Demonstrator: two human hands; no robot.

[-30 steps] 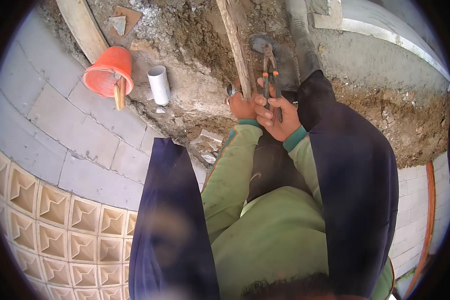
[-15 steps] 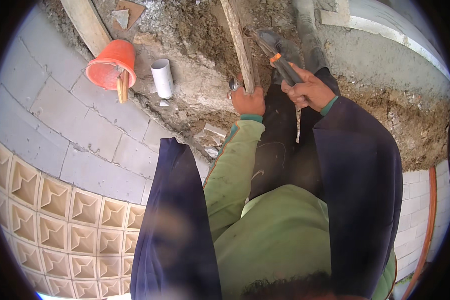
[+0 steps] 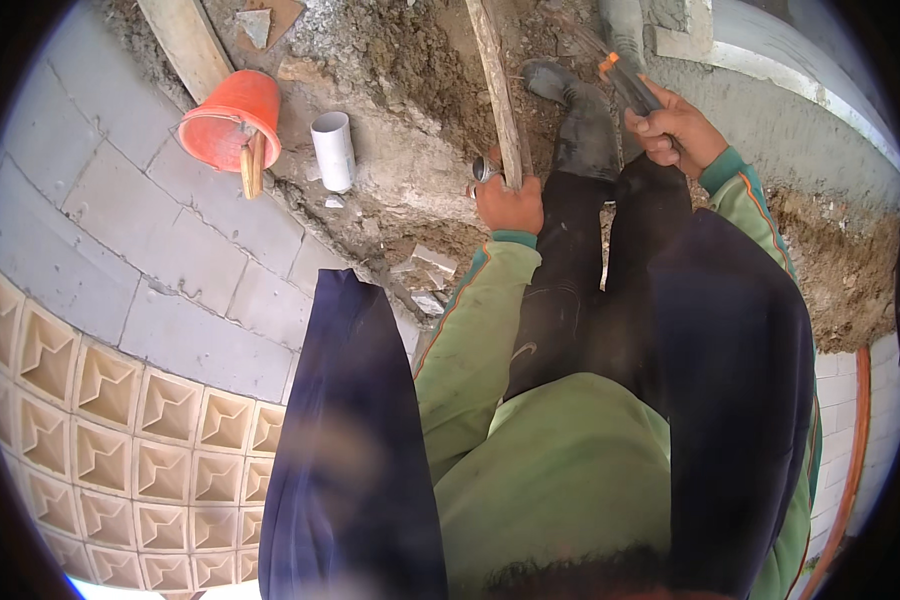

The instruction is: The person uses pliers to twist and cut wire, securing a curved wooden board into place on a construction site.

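My left hand [image 3: 510,204] is closed round a rough wooden stick [image 3: 494,85], which stretches away from me over the soil. Beside those fingers is a small round dark thing with a shiny rim [image 3: 483,170]; I cannot make out its kind. My right hand [image 3: 675,135] grips a hand tool with a dark handle and an orange band [image 3: 632,84], held off to the right of the stick. Its far end is blurred, so the kind does not show. Below it are my dark boot [image 3: 582,130] and trousers.
On the left, an orange bucket [image 3: 232,115] lies tipped with wooden handles sticking out. A white pipe piece [image 3: 334,152] stands near it. Grey blocks [image 3: 160,225] and patterned beige blocks [image 3: 105,455] form walls. A plank [image 3: 185,45] lies at the far left; a concrete edge [image 3: 790,65] curves at far right.
My right hand has swung the tool right and away from the stick. My left hand stays round the stick; the view has shifted slightly.
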